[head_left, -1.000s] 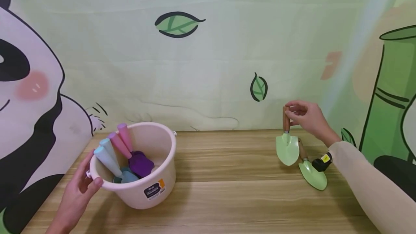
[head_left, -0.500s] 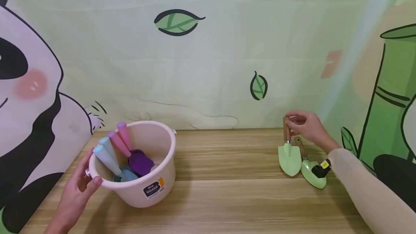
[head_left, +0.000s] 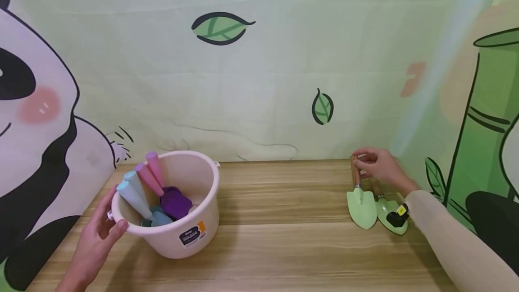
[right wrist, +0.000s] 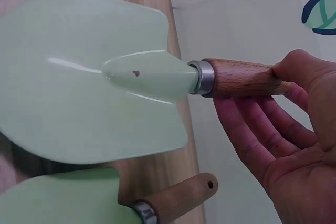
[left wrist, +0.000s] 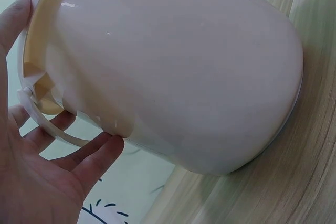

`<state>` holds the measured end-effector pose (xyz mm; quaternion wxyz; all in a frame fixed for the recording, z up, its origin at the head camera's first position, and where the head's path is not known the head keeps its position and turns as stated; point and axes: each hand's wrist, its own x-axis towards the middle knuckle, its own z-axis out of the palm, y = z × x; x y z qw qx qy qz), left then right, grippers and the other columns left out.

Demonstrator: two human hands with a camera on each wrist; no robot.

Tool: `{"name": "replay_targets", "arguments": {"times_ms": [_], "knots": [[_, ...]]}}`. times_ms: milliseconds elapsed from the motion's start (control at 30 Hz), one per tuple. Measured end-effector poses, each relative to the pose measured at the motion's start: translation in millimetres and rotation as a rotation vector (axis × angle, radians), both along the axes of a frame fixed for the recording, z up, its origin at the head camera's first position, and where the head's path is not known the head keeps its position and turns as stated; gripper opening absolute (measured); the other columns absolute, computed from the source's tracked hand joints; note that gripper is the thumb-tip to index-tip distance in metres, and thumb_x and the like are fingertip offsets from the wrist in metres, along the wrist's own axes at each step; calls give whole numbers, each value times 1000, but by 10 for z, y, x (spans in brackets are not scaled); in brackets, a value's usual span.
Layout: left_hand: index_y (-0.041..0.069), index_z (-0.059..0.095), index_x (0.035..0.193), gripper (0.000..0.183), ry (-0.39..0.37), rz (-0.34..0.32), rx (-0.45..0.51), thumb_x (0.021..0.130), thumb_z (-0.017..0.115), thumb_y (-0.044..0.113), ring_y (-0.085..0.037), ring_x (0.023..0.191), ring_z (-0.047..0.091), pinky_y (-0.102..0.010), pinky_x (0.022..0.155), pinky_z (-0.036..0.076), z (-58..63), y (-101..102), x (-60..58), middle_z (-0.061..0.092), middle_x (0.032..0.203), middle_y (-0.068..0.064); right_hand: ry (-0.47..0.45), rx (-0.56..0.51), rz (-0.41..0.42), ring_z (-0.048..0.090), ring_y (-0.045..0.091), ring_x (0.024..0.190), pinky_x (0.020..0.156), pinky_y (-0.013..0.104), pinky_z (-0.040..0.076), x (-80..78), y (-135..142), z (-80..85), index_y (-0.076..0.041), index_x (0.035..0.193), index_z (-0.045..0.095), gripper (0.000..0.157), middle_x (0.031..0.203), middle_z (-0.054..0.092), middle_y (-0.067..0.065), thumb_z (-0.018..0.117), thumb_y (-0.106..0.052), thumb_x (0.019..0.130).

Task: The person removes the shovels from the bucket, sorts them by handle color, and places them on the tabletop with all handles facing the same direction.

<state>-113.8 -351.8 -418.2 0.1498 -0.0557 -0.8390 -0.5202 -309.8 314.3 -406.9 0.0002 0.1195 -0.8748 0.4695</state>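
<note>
My left hand (head_left: 94,240) holds a pale pink bucket (head_left: 160,241) at its left rim. In the left wrist view, the thumb lies at the rim while the fingers reach under the bail handle (left wrist: 50,128) to the outer wall. With thumb and fingers, my right hand (head_left: 385,168) pinches the wooden handle of a light green hand trowel (head_left: 362,208), whose blade points down toward me, close over the table. Another green trowel (right wrist: 178,198) with a wooden handle lies right beside it, partly covered by my wrist and the wrist strap in the head view.
Tools with pink handles (head_left: 150,180) and light blue handles (head_left: 134,198) lean inside the bucket; a purple blade (head_left: 175,203) shows among them. The wooden table (head_left: 279,220) ends at a printed backdrop (head_left: 275,57) with leaves and a panda.
My right hand has lowered the green trowel toward the table, its blade now beside the other trowel. The left hand and the bucket have stayed in place.
</note>
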Motion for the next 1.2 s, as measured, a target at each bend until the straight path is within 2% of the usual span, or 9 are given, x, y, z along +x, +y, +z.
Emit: {"name": "replay_targets", "arguments": {"times_ms": [100, 300, 400, 500, 733, 867, 1033, 1200], "knots": [[28, 18, 166, 76, -7, 10, -9, 104, 55, 5, 14, 116, 45, -8, 85, 49, 0, 2, -8, 35, 150, 10, -1, -28, 22, 70, 23, 87, 76, 50, 62, -18, 17, -47, 6, 131, 61, 37, 111, 68, 25, 66, -17, 102], [31, 15, 166, 75, -41, 33, -50, 106, 55, 12, 12, 116, 43, -8, 85, 49, 21, 12, -13, 32, 157, -9, -5, -54, 42, 68, 20, 88, 73, 46, 63, -58, 45, -150, 5, 131, 60, 35, 114, 66, 27, 64, -16, 103], [31, 15, 166, 74, -37, 36, -60, 106, 55, 11, 12, 117, 43, -8, 85, 48, 15, 9, -15, 30, 159, -14, -18, -55, 34, 67, 19, 87, 71, 44, 63, -61, 46, -185, 6, 132, 59, 36, 112, 66, 26, 64, -16, 103], [30, 16, 166, 75, -27, 28, -48, 105, 55, 9, 12, 118, 43, -8, 86, 48, 7, 5, -16, 30, 159, -12, -23, -39, 35, 67, 22, 92, 73, 44, 63, -52, 45, -208, 6, 134, 58, 39, 113, 67, 26, 64, -17, 103], [27, 18, 166, 75, -3, 21, -24, 104, 55, 5, 14, 117, 44, -7, 86, 48, -6, 1, -13, 34, 152, 5, -94, -53, 38, 65, 31, 102, 81, 50, 61, -37, 59, -239, 0, 136, 59, 43, 121, 62, 28, 71, -17, 98], [27, 18, 166, 75, -7, 24, -32, 105, 55, 6, 15, 116, 43, -7, 85, 48, -4, 6, -14, 33, 154, 2, -113, -67, 48, 65, 33, 102, 79, 47, 62, -23, 76, -271, 1, 138, 56, 47, 124, 59, 29, 72, -17, 98], [27, 17, 166, 75, -12, 26, -26, 105, 55, 6, 15, 115, 44, -8, 84, 49, 0, 12, -8, 33, 153, 6, -120, -74, 62, 67, 33, 100, 77, 45, 62, -26, 74, -319, 4, 139, 54, 47, 125, 59, 32, 70, -14, 99], [29, 16, 166, 74, -34, 43, -53, 106, 54, 10, 14, 115, 42, -7, 84, 48, 12, 22, -14, 30, 158, -11, -137, -58, 64, 68, 31, 97, 74, 43, 62, -47, 61, -362, 7, 141, 52, 48, 125, 60, 32, 68, -12, 100]]}}
